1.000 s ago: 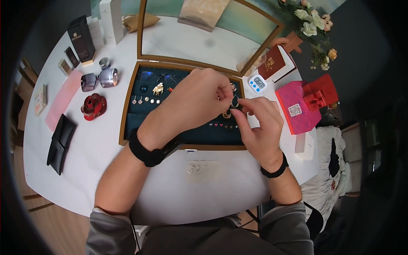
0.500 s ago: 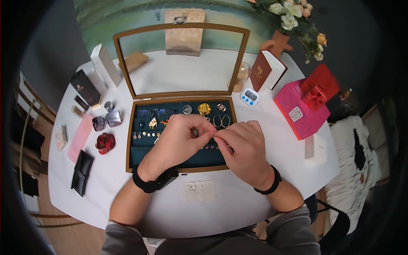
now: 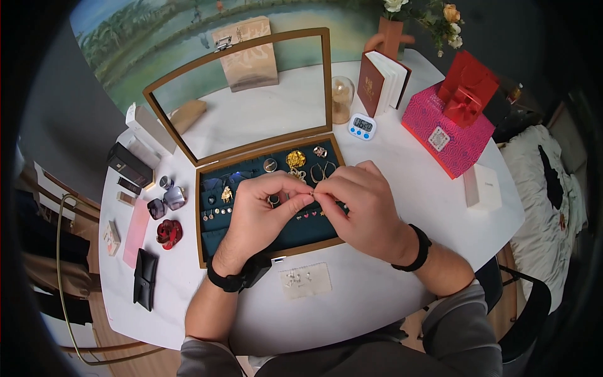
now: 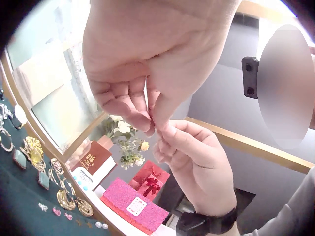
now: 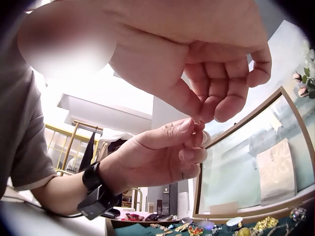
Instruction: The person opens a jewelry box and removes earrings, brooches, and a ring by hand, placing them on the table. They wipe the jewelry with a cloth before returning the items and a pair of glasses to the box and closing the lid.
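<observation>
Fingertip to fingertip, my left hand (image 3: 264, 204) and right hand (image 3: 364, 210) meet above a wooden jewelry box (image 3: 215, 244) with dark teal lining. Between the thumbs and fingers of both hands is a tiny shiny piece of jewelry (image 5: 198, 122), mostly hidden by the fingertips; I cannot tell its exact kind. Hoop earrings (image 3: 323, 171), a gold flower brooch (image 3: 296, 158) and small pink heart studs (image 3: 306, 215) lie in the box near my hands. The box's glass lid (image 3: 326, 81) stands raised. In front lies a small pale card (image 3: 306, 286) bearing little silvery pieces.
Left of the box are sunglasses (image 3: 166, 201), a red flower ornament (image 3: 169, 234), a black case (image 3: 145, 279) and a black carton (image 3: 129, 164). To the right stand a digital timer (image 3: 362, 127), a dark red book (image 3: 370, 88) and a pink box (image 3: 433, 119) with a red gift bag.
The head view has shifted. My hands were slightly apart over the box's right side, by the hoops; they have come together over its front middle, fingertips pinching a tiny piece.
</observation>
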The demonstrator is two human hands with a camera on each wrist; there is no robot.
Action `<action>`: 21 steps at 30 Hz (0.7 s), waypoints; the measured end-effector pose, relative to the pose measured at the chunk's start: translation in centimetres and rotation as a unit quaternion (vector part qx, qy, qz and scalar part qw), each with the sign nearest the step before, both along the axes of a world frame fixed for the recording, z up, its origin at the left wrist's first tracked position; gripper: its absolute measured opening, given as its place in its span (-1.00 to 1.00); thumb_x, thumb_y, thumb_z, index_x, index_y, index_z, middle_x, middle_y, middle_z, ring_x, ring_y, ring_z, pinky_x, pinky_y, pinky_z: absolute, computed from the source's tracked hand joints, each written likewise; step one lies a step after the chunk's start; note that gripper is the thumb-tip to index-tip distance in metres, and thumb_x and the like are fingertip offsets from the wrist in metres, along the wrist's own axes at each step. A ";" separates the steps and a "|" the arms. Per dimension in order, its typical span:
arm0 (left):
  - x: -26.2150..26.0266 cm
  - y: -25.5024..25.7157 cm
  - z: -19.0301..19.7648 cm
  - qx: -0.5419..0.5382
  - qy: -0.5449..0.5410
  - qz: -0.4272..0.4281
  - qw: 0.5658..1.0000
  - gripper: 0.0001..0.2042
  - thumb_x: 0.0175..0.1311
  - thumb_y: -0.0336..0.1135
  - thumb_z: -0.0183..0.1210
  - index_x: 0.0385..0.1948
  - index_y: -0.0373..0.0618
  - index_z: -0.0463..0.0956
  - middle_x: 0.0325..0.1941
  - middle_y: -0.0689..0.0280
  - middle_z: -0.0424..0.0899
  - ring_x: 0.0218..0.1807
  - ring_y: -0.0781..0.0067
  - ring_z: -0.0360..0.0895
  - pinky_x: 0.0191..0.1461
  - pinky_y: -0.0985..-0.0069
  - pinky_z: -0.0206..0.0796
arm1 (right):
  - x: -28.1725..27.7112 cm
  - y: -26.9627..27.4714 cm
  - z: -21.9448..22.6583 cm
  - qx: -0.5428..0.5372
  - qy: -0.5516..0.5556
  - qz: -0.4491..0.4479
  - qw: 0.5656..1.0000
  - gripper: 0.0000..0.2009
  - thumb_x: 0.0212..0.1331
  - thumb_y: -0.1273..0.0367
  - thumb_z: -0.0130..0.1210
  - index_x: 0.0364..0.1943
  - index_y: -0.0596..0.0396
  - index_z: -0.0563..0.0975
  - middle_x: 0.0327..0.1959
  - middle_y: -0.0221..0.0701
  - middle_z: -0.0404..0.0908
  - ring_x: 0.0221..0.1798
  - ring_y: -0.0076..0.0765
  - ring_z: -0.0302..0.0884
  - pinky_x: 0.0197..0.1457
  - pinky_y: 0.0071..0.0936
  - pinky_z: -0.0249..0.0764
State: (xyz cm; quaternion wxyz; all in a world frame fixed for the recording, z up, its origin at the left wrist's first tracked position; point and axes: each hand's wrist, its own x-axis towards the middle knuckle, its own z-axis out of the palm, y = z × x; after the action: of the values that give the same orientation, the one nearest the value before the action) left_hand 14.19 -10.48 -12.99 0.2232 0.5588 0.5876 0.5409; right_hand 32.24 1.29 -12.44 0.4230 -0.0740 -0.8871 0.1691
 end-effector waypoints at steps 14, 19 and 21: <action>-0.8 -1.8 1.2 -0.048 0.040 -0.009 0.998 -0.90 0.22 -0.64 0.42 -0.29 -0.27 0.74 -0.24 0.30 0.80 -0.21 0.55 0.66 -0.17 0.55 0.44 | 0.5 1.6 0.1 -0.037 -0.009 0.037 0.999 -0.90 0.21 0.45 0.32 -0.39 0.05 0.60 -0.42 -0.36 0.59 -0.26 -0.10 0.60 -0.08 -0.15 0.36; -1.2 -2.5 -0.5 -0.154 0.226 0.013 0.962 -0.90 0.22 -0.62 0.43 -0.29 -0.24 0.75 -0.28 0.27 0.79 -0.27 0.48 0.70 -0.17 0.57 0.51 | 0.9 3.7 0.3 0.047 0.000 -0.059 0.997 -0.87 0.17 0.41 0.36 -0.45 0.04 0.62 -0.46 -0.35 0.61 -0.27 -0.12 0.63 -0.07 -0.16 0.37; -1.3 -2.5 -1.7 -0.198 0.222 -0.008 0.955 -0.91 0.23 -0.66 0.41 -0.28 -0.32 0.73 -0.30 0.24 0.77 -0.25 0.43 0.74 -0.16 0.53 0.58 | 1.0 3.8 0.4 0.052 0.013 -0.063 0.997 -0.85 0.15 0.40 0.38 -0.49 0.04 0.62 -0.49 -0.36 0.61 -0.30 -0.14 0.64 -0.06 -0.18 0.37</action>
State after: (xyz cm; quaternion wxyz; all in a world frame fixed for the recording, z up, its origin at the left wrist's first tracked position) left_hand 12.84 -12.96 -14.64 0.1979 0.6142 0.7131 0.2740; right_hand 33.20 5.05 -11.99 0.4480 -0.1049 -0.8826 0.0968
